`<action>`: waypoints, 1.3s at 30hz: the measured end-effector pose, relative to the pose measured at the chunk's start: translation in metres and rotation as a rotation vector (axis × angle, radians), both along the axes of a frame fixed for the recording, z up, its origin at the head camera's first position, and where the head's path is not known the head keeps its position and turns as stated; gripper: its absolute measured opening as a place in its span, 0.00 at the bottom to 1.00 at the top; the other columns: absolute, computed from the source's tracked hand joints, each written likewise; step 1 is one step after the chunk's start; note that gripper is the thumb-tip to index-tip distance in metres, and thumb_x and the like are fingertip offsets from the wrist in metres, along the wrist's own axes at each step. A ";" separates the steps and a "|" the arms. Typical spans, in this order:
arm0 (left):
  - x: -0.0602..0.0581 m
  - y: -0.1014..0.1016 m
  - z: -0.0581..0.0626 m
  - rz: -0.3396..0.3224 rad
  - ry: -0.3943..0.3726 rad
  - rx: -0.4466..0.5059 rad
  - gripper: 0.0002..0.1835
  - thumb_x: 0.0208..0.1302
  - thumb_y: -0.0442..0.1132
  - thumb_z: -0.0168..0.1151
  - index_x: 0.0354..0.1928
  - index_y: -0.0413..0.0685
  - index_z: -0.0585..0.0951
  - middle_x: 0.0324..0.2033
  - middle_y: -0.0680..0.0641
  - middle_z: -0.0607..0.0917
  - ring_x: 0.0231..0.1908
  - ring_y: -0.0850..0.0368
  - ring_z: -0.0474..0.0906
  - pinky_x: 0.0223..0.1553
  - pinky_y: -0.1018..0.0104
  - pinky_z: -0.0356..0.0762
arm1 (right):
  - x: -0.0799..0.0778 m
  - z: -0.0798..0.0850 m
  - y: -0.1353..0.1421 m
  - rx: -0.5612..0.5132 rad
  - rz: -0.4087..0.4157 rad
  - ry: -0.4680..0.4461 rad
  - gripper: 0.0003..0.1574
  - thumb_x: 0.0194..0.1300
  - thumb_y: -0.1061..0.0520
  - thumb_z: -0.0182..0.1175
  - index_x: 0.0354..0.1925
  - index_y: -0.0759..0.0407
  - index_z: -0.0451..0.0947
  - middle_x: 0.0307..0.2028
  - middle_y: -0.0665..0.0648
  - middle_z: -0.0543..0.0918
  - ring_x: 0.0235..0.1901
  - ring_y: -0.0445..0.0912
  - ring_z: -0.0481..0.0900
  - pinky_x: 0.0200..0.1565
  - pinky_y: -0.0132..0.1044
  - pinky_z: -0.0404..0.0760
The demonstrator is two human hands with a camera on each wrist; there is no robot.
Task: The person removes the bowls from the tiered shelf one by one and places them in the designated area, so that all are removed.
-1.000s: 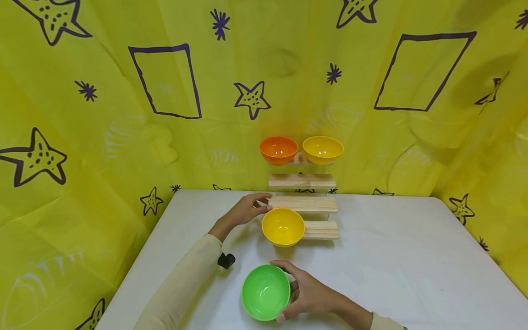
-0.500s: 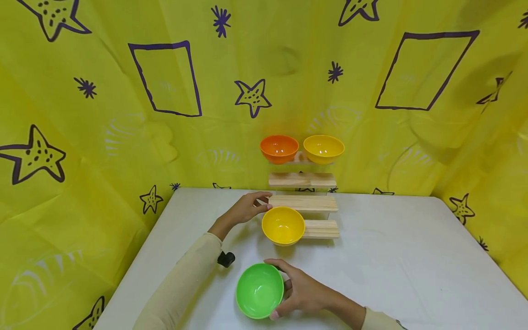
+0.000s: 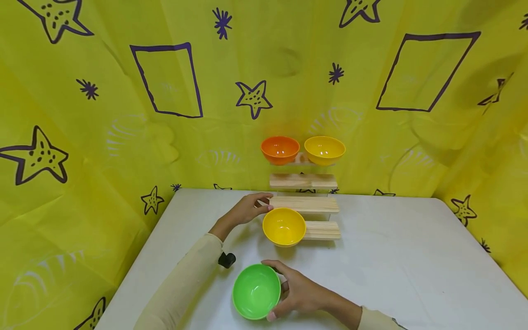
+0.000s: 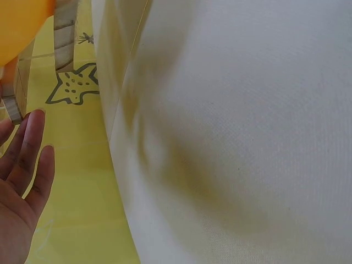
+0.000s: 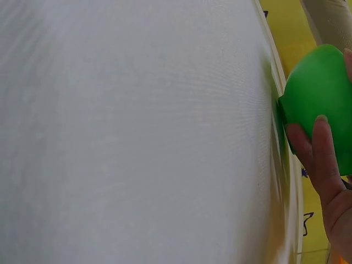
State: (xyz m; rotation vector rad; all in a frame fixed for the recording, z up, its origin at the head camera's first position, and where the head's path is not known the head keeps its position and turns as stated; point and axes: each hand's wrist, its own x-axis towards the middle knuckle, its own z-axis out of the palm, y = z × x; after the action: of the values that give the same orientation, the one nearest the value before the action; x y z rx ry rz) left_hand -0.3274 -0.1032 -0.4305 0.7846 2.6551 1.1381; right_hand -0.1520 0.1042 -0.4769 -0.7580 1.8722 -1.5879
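Green bowl (image 3: 256,292), lower centre, opens upward, right hand (image 3: 303,291) gripping; right-wrist view shows outer wall; left hand (image 3: 245,208) pinches shelf (image 3: 307,204).

1. Stepped wooden rack (image 3: 303,180), hub of the clock positions: pale tan, streaked grain.
2. Orange bowl (image 3: 280,151), 11 o'clock: plain, glossy.
3. Rear yellow bowl (image 3: 325,151), 1 o'clock: plain.
4. Front yellow bowl (image 3: 284,227), 7 o'clock: plain, deeper toned.
5. Green bowl (image 3: 256,292), 7 o'clock, outermost: plain, bright.
6. Backdrop (image 3: 288,27), 12 o'clock: yellow; purple-outlined, spotted starfish (image 3: 254,99).
7. Tabletop (image 3: 412,256), 4 o'clock: white.
8. Left sleeve (image 3: 181,284), 8 o'clock: cream.
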 end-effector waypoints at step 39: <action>0.000 0.000 0.000 -0.002 0.011 -0.003 0.26 0.72 0.48 0.61 0.68 0.49 0.75 0.56 0.42 0.84 0.48 0.49 0.82 0.50 0.58 0.81 | 0.001 0.004 -0.007 0.084 0.035 0.007 0.69 0.48 0.61 0.81 0.78 0.54 0.50 0.69 0.61 0.65 0.40 0.42 0.86 0.50 0.30 0.80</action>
State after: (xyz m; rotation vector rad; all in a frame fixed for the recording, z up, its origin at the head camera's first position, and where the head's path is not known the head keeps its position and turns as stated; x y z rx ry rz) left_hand -0.3275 -0.1031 -0.4304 0.7952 2.6639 1.1318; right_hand -0.1508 0.0972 -0.4725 -0.7569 1.9077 -1.4767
